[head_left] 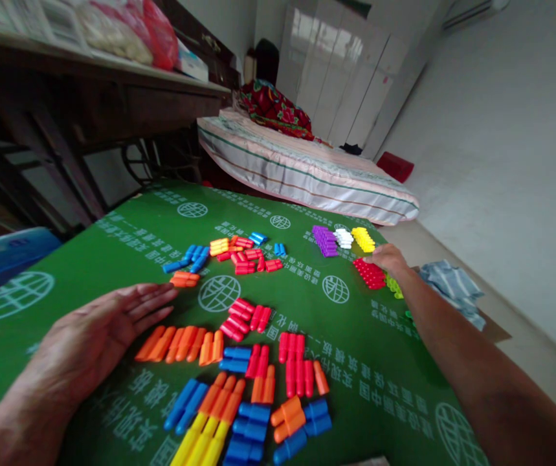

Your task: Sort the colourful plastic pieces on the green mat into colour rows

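Observation:
My left hand lies low over the green board, fingers stretched out and holding nothing. Its fingertips reach beside a pair of orange bullet-shaped plastic pieces. Just below the fingers is a row of orange pieces. At the far right my right hand has its fingers pinched at the upper edge of a cluster of red knobbed plastic pieces. How many it grips is hidden. Light-green pieces lie beside the red ones, partly behind the wrist.
Purple, white and yellow pieces form clusters at the back right. Blue pieces and several red and orange ones spread nearer me. A wooden desk stands left, a bed beyond the board.

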Demonstrator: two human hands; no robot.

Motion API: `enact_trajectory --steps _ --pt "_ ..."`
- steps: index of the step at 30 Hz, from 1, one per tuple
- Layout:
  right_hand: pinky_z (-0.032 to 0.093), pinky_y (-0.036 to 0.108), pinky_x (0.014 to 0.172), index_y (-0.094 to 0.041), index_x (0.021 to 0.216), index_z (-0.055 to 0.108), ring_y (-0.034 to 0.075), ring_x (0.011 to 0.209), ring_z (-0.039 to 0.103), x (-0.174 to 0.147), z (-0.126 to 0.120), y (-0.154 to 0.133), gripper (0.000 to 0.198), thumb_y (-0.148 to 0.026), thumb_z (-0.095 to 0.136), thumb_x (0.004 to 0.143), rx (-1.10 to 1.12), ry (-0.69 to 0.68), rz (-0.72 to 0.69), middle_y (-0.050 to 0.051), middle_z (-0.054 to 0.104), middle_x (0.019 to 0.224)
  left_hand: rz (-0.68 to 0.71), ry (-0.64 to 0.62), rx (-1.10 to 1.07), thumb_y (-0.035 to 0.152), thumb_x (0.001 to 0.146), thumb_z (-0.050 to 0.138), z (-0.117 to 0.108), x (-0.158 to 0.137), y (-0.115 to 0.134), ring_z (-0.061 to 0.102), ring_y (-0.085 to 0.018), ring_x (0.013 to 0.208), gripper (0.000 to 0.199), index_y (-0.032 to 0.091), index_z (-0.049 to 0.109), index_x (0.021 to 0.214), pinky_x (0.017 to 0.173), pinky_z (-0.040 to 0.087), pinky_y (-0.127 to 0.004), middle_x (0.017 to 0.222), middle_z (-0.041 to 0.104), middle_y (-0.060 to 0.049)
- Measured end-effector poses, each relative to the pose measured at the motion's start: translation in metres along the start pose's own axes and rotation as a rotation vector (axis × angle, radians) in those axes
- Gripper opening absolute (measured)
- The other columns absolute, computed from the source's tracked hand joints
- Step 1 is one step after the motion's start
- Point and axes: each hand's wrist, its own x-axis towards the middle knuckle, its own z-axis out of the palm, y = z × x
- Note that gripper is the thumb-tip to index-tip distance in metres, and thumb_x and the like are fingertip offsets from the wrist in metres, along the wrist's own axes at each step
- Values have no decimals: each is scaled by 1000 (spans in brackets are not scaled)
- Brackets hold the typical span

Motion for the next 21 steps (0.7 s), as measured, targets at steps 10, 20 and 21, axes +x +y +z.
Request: enact_trajectory --steps 10,20,21 --pt "46 26 62 -19 84 73 21 77 67 -17 -18 -28 22 -39 66 77 11 107 33 8 75 89 24 -57 -52 26 61 68 -10 9 -7 66 -28 100 30 11 67 87 79 59 -30 107 70 -17" --pt "54 30 73 -20 89 72 18 77 69 -162 39 -117 19 -32 66 75 570 -396 -526 3 75 83 73 -132 -48 23 72 63 -13 2 -13 68 -25 98 21 10 65 89 80 59 -31 102 70 -17" --pt "54 30 74 -20 91 72 18 79 69 -175 43 -128 20 -31 65 76 575 -405 -584 3 75 85 75 -129 -52 23 72 63 -13 1 -14 68 -25 98 21 10 65 88 80 59 -32 102 70 -17"
